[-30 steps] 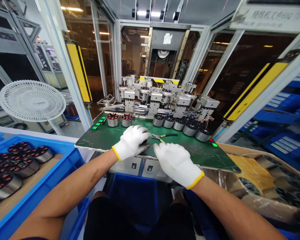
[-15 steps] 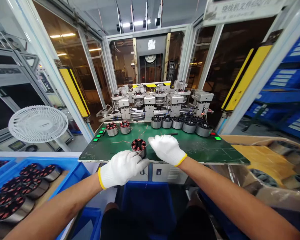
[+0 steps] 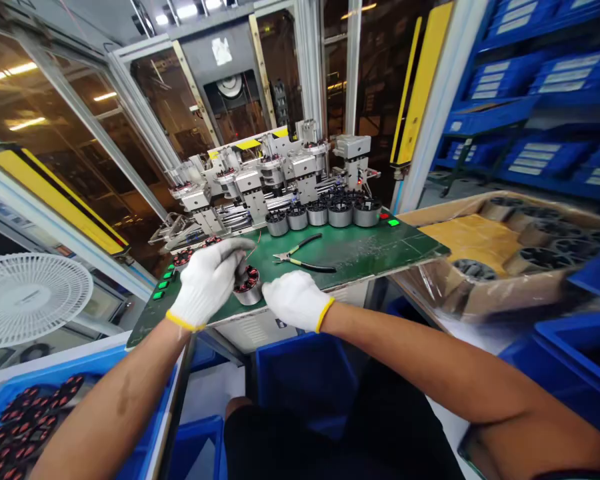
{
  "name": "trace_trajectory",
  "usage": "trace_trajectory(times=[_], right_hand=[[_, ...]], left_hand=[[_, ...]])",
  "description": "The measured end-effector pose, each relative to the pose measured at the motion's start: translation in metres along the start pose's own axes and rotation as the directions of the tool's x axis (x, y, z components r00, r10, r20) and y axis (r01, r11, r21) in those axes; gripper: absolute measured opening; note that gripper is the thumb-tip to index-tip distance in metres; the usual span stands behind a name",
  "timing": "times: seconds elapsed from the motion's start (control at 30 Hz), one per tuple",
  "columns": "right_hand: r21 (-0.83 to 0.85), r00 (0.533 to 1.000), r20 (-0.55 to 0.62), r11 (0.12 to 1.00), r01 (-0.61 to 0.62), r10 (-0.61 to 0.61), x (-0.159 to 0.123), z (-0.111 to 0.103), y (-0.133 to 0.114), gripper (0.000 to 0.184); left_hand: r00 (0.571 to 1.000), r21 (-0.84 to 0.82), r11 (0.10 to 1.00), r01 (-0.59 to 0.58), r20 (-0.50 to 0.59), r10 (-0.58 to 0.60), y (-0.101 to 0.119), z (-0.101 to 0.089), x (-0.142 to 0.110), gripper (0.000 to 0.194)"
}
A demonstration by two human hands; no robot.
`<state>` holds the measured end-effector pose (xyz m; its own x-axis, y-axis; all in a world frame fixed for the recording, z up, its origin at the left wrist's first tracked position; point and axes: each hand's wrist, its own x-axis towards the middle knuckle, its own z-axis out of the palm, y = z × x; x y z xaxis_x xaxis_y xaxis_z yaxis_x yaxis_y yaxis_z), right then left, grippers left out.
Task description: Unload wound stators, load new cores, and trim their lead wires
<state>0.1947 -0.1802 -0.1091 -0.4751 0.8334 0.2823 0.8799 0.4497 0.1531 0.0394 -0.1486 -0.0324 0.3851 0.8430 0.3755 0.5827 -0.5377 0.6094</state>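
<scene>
A wound motor stator (image 3: 247,287), a steel cylinder with red and black windings on top, stands on the green board (image 3: 360,250) between my gloved hands. My left hand (image 3: 207,283) grips it from the left, with fingers over its top. My right hand (image 3: 296,300) rests against its lower right side, holding nothing that I can see. Pliers with black and yellow handles (image 3: 303,257) lie on the board to the right of the stator, touching neither hand. Two more wound stators (image 3: 183,260) are partly hidden behind my left hand.
Several steel stators (image 3: 320,213) stand along the back of the board, before a winding machine (image 3: 275,180). A cardboard box of stator cores (image 3: 480,253) is at right, a blue crate of stators (image 3: 30,417) at lower left, and a blue bin (image 3: 305,380) below.
My view has turned and tilted. The pliers, partly hidden behind my right hand before, now lie uncovered. My left hand has closed onto the stator.
</scene>
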Motion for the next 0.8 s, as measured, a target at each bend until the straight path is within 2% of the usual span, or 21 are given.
trace_trajectory(times=[0.1,0.2,0.27,0.37,0.4,0.43,0.5,0.57,0.67,0.8], right_hand=[[0.008,0.997,-0.028,0.998,-0.066,0.066,-0.005,0.000,-0.016,0.019],[-0.003,0.991,-0.079,0.994,-0.109,0.108,-0.007,0.002,-0.024,0.020],[-0.015,0.987,-0.112,0.993,-0.121,0.119,-0.008,0.004,-0.024,0.021],[-0.022,0.988,-0.097,0.992,-0.123,0.120,-0.009,0.006,-0.019,0.020],[-0.029,0.990,-0.084,0.992,-0.120,0.117,-0.009,0.005,-0.017,0.019],[-0.038,0.991,-0.072,0.993,-0.114,0.111,-0.010,0.005,-0.015,0.018],[-0.056,0.993,-0.054,0.993,-0.105,0.102,-0.011,0.003,-0.013,0.019],[-0.067,0.990,-0.043,0.989,-0.134,0.131,-0.013,0.002,-0.014,0.020],[-0.044,0.978,-0.014,0.977,-0.209,0.209,-0.020,0.003,-0.025,0.019],[0.020,0.960,0.050,0.961,-0.275,0.274,-0.031,0.000,-0.044,0.018]], left_hand=[[0.999,0.079,0.996,0.027,0.043,-0.030,0.006,0.015,0.032,0.037],[0.996,0.079,0.997,0.019,0.086,-0.025,0.003,0.023,0.045,0.040],[0.998,0.117,0.993,0.002,0.056,-0.009,-0.001,0.017,0.039,0.041],[0.995,0.353,0.935,-0.040,-0.075,0.071,-0.008,0.002,0.016,0.039],[0.990,0.428,0.900,-0.086,-0.064,0.125,-0.012,0.000,0.007,0.035],[0.983,0.484,0.861,-0.156,-0.007,0.183,-0.016,0.000,-0.002,0.031],[0.947,0.545,0.776,-0.318,0.149,0.284,-0.025,0.008,-0.016,0.024],[0.914,0.607,0.686,-0.401,0.215,0.343,-0.034,0.022,-0.025,0.025],[0.890,0.689,0.595,-0.415,0.171,0.422,-0.047,0.040,-0.030,0.028],[0.835,0.683,0.556,-0.473,0.145,0.531,-0.058,0.047,-0.033,0.031]])
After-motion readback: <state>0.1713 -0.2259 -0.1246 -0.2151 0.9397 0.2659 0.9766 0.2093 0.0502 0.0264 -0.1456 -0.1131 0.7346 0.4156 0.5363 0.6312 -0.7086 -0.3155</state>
